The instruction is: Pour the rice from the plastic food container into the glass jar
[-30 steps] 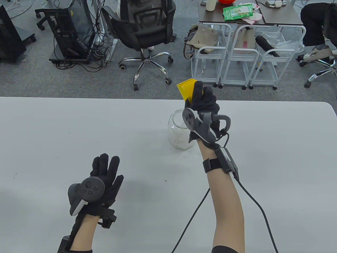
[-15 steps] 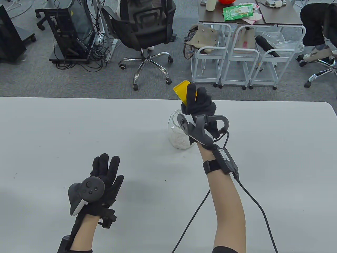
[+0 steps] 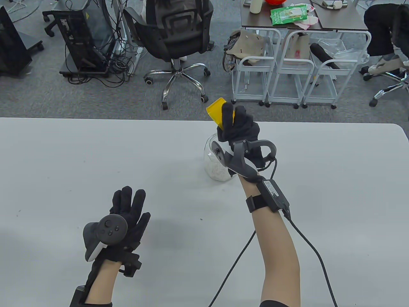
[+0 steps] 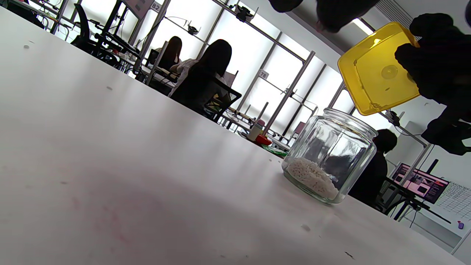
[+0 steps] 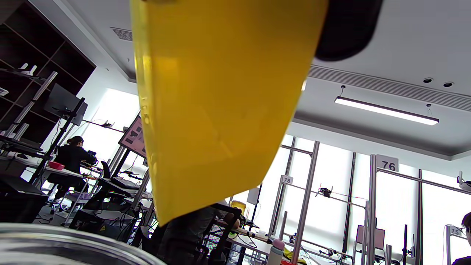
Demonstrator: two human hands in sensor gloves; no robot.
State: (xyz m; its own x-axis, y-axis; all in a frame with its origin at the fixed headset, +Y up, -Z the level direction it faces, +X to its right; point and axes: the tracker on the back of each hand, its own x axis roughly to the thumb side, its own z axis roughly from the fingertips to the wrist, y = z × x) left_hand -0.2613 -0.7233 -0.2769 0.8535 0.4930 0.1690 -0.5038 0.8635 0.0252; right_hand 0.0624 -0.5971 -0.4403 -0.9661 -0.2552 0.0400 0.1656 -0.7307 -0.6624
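A clear glass jar (image 3: 214, 160) stands upright on the white table (image 3: 64, 166) with a layer of white rice at its bottom; it also shows in the left wrist view (image 4: 331, 154). My right hand (image 3: 238, 126) grips a yellow plastic food container (image 3: 216, 111) and holds it tilted above the jar's mouth. The container shows in the left wrist view (image 4: 375, 70) and fills the right wrist view (image 5: 217, 95), where the jar rim (image 5: 73, 244) lies below it. My left hand (image 3: 129, 208) rests flat on the table at the near left, fingers spread, holding nothing.
A black cable (image 3: 306, 243) trails from my right wrist across the table's near right. Beyond the table's far edge stand an office chair (image 3: 174, 41) and white wire carts (image 3: 287, 64). Small specks lie on the tabletop.
My right hand has shifted left with the yellow container and tipped it further over the jar's mouth. My left hand has not moved.
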